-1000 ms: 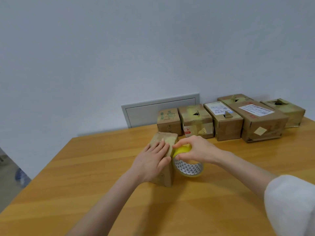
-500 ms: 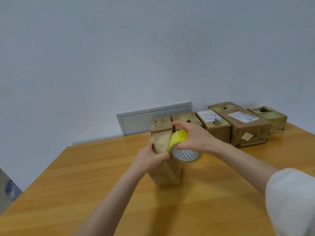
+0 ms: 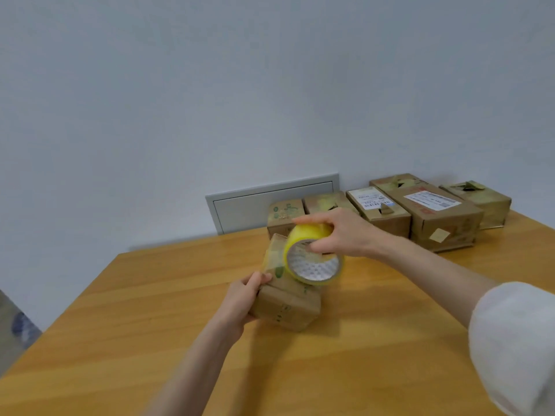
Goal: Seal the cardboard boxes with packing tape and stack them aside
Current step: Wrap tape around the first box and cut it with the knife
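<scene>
Your left hand (image 3: 240,298) grips the near end of the box (image 3: 285,307), fingers curled round its edge. The box lies skewed at mid-table (image 3: 150,325). The yellow tape roll (image 3: 312,261) sits over the box's far end; contact unclear. Your right hand (image 3: 339,235) clasps the roll from above, thumb in its core. Further right, a row of boxes (image 3: 444,217) stands along the wall.
</scene>
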Action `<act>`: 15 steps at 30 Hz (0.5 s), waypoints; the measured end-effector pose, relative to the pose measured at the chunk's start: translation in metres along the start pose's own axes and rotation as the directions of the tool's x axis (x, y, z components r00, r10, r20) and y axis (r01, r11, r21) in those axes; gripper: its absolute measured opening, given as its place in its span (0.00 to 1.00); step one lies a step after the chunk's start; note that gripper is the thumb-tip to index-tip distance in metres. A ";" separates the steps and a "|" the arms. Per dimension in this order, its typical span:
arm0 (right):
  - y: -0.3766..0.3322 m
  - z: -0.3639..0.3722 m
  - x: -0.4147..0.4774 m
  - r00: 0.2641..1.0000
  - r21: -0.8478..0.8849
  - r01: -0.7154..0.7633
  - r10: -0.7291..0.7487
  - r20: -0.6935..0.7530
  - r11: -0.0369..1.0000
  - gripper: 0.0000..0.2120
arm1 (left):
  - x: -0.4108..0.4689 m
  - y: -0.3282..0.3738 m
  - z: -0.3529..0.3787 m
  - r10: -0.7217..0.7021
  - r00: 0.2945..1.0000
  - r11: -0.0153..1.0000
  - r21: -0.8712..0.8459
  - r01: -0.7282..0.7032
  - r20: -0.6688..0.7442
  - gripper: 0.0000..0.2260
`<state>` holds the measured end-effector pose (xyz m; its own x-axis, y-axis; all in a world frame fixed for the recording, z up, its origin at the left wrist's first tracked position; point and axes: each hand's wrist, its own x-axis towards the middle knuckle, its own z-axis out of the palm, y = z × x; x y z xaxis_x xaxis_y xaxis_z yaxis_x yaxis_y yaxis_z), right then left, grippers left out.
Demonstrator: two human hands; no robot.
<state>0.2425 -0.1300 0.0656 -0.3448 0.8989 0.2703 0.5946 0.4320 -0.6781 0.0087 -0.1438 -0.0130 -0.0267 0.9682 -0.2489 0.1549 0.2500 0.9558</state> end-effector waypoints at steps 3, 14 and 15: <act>0.021 -0.009 -0.013 0.985 -0.109 -0.067 0.083 0.153 0.992 0.21 | 0.002 -0.004 -0.006 -0.006 1.000 0.999 -0.031 0.006 -0.005 0.09; 0.038 -0.008 -0.019 0.977 0.019 -0.094 0.089 0.193 0.995 0.12 | 0.002 -0.005 -0.010 -0.005 1.000 0.999 -0.054 0.006 0.030 0.09; 0.041 -0.006 -0.020 0.971 -0.029 -0.098 0.102 0.215 0.995 0.12 | 0.002 -0.005 -0.011 -0.020 0.999 0.997 -0.068 0.022 0.029 0.10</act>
<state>0.2785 -0.1302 0.0363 -0.4301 0.9016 0.0466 0.6467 0.3437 -0.6809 -0.0028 -0.1432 -0.0166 -0.0008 0.9621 -0.2728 0.0867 0.2718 0.9584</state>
